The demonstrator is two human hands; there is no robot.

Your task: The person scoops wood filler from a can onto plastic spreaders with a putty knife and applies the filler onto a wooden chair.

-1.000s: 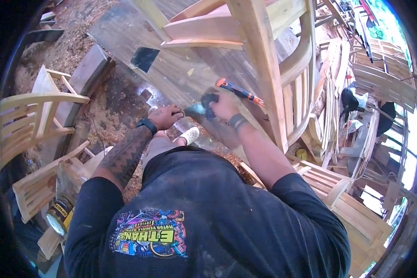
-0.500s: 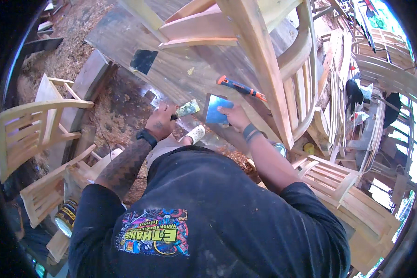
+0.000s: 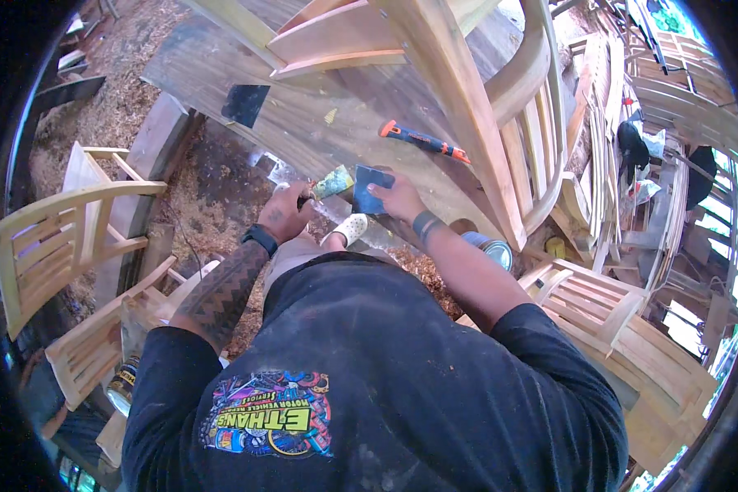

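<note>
The left hand (image 3: 289, 211) is gripping a putty knife (image 3: 334, 182) by its handle; the smeared blade is probably feeling slick. Beside it, near the worktop (image 3: 295, 143), a flat dark plate (image 3: 370, 187) is looking light and stiff, best held by its edge, where the right hand (image 3: 400, 199) is pinching it.

Black T-shirt (image 3: 435, 353) with a multicoloured print (image 3: 268, 414), its lettering yellow-green. The left forearm (image 3: 219, 287) bears a dark zigzag tattoo; dark bands ring the right wrist (image 3: 425, 225). The scraper (image 3: 334, 182) is smeared cream and yellow; the square plate (image 3: 371, 191) looks slate blue, though the shade is hard to judge in this light. Orange and navy tool (image 3: 425, 143). Grey-brown, wood-grained tabletop (image 3: 295, 123) with a black patch (image 3: 247, 105). Honey-coloured chair (image 3: 459, 115) with a pinkish panel (image 3: 336, 39). Cream shoe (image 3: 352, 230), dark-dotted.
</note>
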